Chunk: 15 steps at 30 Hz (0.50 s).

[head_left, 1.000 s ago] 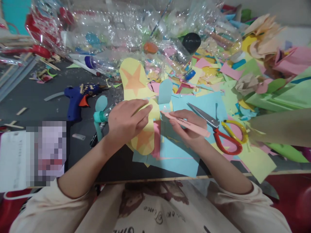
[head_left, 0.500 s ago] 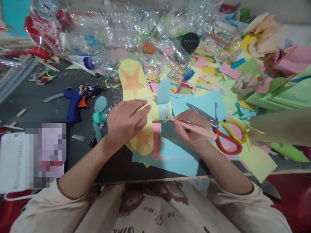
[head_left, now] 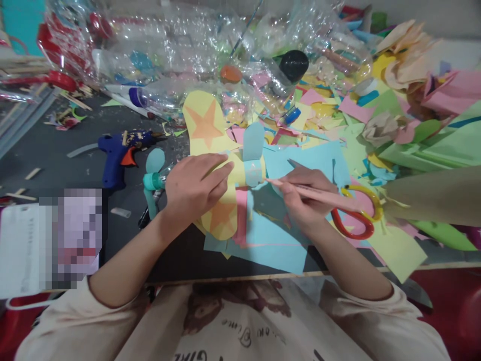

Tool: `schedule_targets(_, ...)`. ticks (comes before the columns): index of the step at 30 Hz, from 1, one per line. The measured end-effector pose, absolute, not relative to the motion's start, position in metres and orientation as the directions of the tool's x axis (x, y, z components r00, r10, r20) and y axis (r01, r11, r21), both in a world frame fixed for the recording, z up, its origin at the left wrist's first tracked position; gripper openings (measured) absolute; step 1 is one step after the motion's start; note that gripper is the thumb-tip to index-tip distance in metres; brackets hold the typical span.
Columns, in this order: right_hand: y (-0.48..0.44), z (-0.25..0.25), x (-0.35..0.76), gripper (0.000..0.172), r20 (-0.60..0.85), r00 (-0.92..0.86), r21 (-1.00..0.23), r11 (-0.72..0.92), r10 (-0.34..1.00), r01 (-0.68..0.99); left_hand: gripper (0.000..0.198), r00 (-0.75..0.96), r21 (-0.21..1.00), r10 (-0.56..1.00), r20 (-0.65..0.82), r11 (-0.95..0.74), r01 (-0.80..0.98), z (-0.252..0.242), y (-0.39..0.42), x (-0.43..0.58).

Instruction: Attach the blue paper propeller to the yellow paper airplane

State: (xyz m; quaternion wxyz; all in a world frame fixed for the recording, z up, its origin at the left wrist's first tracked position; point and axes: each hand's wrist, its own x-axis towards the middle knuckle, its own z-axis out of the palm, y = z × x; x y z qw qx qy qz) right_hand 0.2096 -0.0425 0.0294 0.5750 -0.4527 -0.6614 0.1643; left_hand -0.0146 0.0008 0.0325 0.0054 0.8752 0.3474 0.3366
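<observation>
A toy plane made from a paper-covered bottle lies under my left hand [head_left: 199, 185], whose fingers curl over its body. Its yellow wing [head_left: 205, 123] bears an orange star, and the opposite wing reaches toward me. At the left end is a turquoise propeller [head_left: 153, 181]. A blue paper fin [head_left: 253, 140] rises beside a pale blue band [head_left: 253, 173] at the other end. My right hand [head_left: 306, 198] grips a peach-coloured marker [head_left: 323, 195], its tip close to the plane's right end; contact is unclear. Partly hidden behind that hand are scissors [head_left: 353, 230] with red and yellow handles.
Blue paper sheets [head_left: 278, 250] lie beneath the plane. A blue glue gun [head_left: 114, 160] rests at left, above a phone [head_left: 80, 230]. Clear plastic bottles [head_left: 169, 45] crowd the back. Paper scraps [head_left: 319, 110] and crumpled paper [head_left: 406, 60] fill the right side.
My right hand has shifted right with the marker, taking its tip from the pale blue band to the plane's right end. The left hand and plane have stayed put.
</observation>
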Motion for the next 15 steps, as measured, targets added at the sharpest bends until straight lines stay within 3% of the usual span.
schedule_targets(4, -0.0402, 0.0295, 0.2077, 0.007, 0.506, 0.131, -0.829, 0.438, 0.853, 0.347, 0.019, 0.551, 0.141, 0.547, 0.630, -0.778, 0.612, 0.0336, 0.0012, -0.0129)
schedule_targets(7, -0.0385, 0.0303, 0.2046, 0.006, 0.427, 0.109, -0.871, 0.376, 0.898, 0.318, 0.019, 0.545, 0.136, 0.555, 0.628, -0.768, 0.625, 0.0344, 0.0015, -0.0120)
schedule_targets(15, -0.0386, 0.0302, 0.2025, 0.008, 0.409, 0.116, -0.876, 0.354, 0.905, 0.328, 0.019, 0.558, 0.121, 0.561, 0.611, -0.763, 0.634, 0.0340, 0.0021, -0.0134)
